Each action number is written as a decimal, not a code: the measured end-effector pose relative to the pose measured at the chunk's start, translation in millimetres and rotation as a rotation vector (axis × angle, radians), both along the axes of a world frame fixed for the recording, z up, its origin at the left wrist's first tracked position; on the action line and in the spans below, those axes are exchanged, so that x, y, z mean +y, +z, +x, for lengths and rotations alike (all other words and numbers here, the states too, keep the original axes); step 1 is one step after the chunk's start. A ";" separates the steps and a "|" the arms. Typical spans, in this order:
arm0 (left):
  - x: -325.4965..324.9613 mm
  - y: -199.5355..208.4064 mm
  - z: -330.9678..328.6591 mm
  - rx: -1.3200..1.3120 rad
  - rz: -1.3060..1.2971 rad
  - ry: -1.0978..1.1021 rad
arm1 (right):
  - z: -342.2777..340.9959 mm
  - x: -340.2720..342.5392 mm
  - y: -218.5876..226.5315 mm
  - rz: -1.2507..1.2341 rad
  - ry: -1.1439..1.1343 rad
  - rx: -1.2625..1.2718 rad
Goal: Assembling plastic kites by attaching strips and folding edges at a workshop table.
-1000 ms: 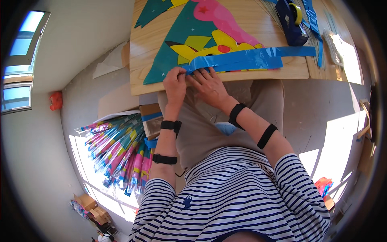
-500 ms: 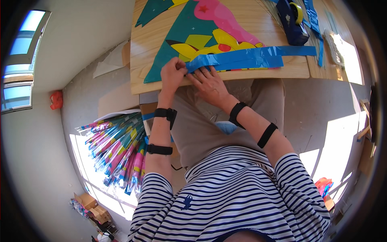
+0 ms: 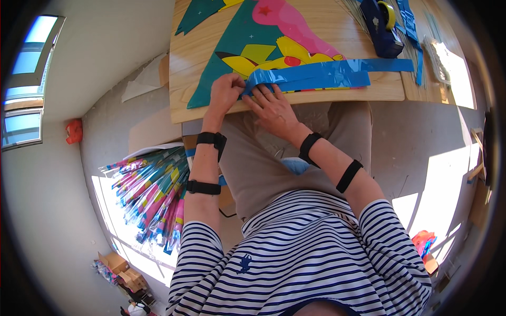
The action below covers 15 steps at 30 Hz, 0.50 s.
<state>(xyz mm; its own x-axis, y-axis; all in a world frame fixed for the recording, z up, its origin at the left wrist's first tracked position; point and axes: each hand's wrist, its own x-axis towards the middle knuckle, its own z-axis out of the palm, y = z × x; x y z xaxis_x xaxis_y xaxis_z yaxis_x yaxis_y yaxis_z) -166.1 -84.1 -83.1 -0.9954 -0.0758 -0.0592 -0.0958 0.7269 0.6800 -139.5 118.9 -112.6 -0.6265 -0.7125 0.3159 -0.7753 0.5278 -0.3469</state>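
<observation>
A triangular printed sheet (image 3: pixel 232 63), green with pink and yellow cartoon shapes, lies flat with its long edge along the table's near side. Across that edge runs a shiny blue plastic strip (image 3: pixel 305 78), layered with a second strip that sticks out to the right. My left hand (image 3: pixel 225 96) is closed in a pinch at the strip's left end, which curls up slightly. Just right of it, my right hand (image 3: pixel 275 113) rests with spread fingers on the strip's near edge, partly covering the sheet's lower border.
A dark blue tape dispenser (image 3: pixel 386 37) with a yellow roll stands at the table's far right, beside loose blue strips (image 3: pixel 414 31) and thin rods. Another green sheet (image 3: pixel 197 15) lies at the far left. Left of my legs is a bundle of wrapped colourful sheets (image 3: pixel 153 195).
My left forearm has shifted slightly left. The left end of the blue strip now curves up more beside my left fingers. My right hand has barely moved.
</observation>
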 end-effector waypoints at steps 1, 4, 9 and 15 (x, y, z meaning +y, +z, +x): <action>-0.7 -2.1 -0.2 0.007 -0.003 -0.003 | 0.3 -0.2 -0.7 0.002 0.001 -0.002; -1.3 -2.6 -0.1 0.001 0.011 -0.006 | 0.3 -0.5 -2.1 0.008 0.000 -0.005; -3.5 -6.5 -0.5 0.023 0.049 -0.016 | 0.0 -0.8 -3.1 0.001 -0.002 0.001; -1.7 -6.4 6.6 0.111 0.024 -0.034 | -0.4 2.8 5.8 -0.056 0.020 -0.101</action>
<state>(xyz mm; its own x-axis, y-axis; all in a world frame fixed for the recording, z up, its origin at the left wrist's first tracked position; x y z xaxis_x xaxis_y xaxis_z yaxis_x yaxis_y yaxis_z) -159.5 -85.8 -89.5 -0.9978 -0.0423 0.0503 0.0053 0.7115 0.7027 -139.9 121.6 -106.8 -0.6432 -0.7082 0.2912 -0.7449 0.4906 -0.4522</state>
